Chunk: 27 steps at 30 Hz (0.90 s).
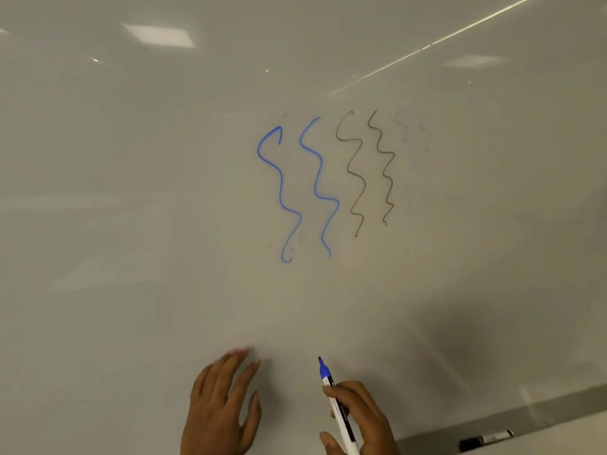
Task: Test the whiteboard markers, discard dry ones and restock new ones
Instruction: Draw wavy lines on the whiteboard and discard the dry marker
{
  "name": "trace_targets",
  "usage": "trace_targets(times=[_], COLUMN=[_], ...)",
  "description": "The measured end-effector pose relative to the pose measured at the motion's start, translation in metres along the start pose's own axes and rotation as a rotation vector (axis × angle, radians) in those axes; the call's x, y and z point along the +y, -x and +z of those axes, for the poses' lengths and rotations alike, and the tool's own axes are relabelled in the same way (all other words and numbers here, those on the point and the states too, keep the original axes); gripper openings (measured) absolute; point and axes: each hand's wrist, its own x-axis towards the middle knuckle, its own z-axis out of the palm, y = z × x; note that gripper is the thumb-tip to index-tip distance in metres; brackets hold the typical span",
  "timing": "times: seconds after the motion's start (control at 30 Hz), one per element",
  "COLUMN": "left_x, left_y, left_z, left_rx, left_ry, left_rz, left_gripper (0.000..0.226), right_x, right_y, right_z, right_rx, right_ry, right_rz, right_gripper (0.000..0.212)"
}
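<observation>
Holding the blue marker (325, 376) uncapped with its tip up, the right grip (358, 418) is clenched round the white barrel low against the whiteboard (131, 192). Whether the tip touches the board I cannot tell. The left grip (220, 405) is released, fingers spread beside it. Two bold blue lines (282, 192) stand next to two thin dark lines (356, 175) and some faint traces (402, 129). To judge this marker fairly, press the tip evenly and draw one long stroke on bare board, apart from the other marks. Unbroken ink probably means keep it. A black marker (486, 438) lies on the ledge (558, 412).
</observation>
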Motion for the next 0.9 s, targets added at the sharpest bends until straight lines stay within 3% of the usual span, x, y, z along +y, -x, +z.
trace_targets(times=[0.17,0.43,0.73,0.9], left_x=[0.012,0.024,0.025,0.030], left_y=[0.054,0.121,0.157,0.166], left_z=[0.021,0.048,0.072,0.085], left_rx=[-0.281,-0.877,-1.151,-1.155], left_ry=[0.114,0.175,0.115,0.123], left_rz=[-0.037,-0.379,-0.483,-0.458], left_gripper=[0.028,0.029,0.039,0.032], right_x=[0.015,0.054,0.085,0.095], right_y=[0.032,0.078,0.106,0.111], right_z=[0.009,0.015,0.027,0.033], right_rx=[-0.101,-0.171,-0.215,-0.232], right_ry=[-0.069,-0.049,-0.196,-0.147], right_rz=[0.125,0.344,0.711,0.764], right_gripper=[0.056,0.036,0.037,0.027])
